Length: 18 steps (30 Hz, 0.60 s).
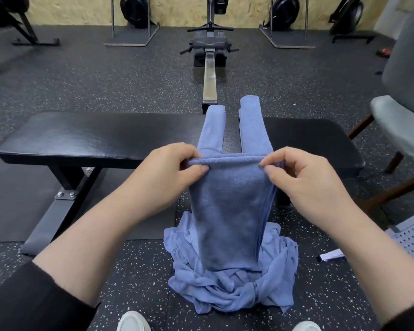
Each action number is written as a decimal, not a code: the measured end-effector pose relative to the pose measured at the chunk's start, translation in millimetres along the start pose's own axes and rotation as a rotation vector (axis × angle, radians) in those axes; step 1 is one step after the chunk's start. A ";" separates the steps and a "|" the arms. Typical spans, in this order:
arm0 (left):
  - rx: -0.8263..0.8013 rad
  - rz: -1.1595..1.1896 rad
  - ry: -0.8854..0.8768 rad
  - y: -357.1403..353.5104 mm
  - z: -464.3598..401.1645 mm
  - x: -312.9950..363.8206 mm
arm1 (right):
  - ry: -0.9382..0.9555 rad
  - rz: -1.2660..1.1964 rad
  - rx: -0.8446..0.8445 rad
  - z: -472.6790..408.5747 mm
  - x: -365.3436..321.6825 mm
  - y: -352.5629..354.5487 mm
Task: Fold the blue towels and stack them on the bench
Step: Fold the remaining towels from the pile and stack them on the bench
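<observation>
Between the fingertips of our left hand (171, 174) and our right hand (304, 180) we see a towel (230, 216) of plain dusty blue. Below our fingers, the heap of towels (232, 290) has the same blue. Beyond the fingers, the bench (93, 137) is shiny black. The floor (129, 84) is black with white specks. Our sleeves (34, 299) are black.

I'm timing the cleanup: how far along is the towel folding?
Done: two folded towels lie side by side across the bench, not yet stacked. In hand: the left hand and right hand pinch the top edge of a hanging towel. Left: a crumpled pile on the floor.
</observation>
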<state>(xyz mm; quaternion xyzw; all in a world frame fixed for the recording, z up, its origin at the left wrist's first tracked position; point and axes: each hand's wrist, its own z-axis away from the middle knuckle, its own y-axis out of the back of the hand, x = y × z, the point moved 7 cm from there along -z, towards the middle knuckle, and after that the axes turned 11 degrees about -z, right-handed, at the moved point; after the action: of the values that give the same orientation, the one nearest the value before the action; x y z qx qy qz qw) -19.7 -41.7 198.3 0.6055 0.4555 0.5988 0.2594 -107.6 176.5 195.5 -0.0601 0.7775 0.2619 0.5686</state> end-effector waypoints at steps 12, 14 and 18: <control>-0.013 0.116 0.194 -20.4 1.1 7.0 | -0.109 -0.118 0.193 -3.4 19.5 -13.4; -0.030 0.178 0.233 -28.9 -2.1 10.2 | -0.103 -0.090 0.221 -4.7 19.9 -16.2; -0.077 0.262 0.293 -39.6 -6.0 15.6 | -0.066 -0.084 0.245 -7.2 16.2 -20.5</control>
<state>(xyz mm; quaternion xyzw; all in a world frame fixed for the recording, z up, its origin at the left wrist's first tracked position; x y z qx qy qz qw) -37.1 -11.8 172.8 0.5556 0.3825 0.7261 0.1334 -111.3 158.9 175.3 -0.0139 0.7813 0.1429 0.6075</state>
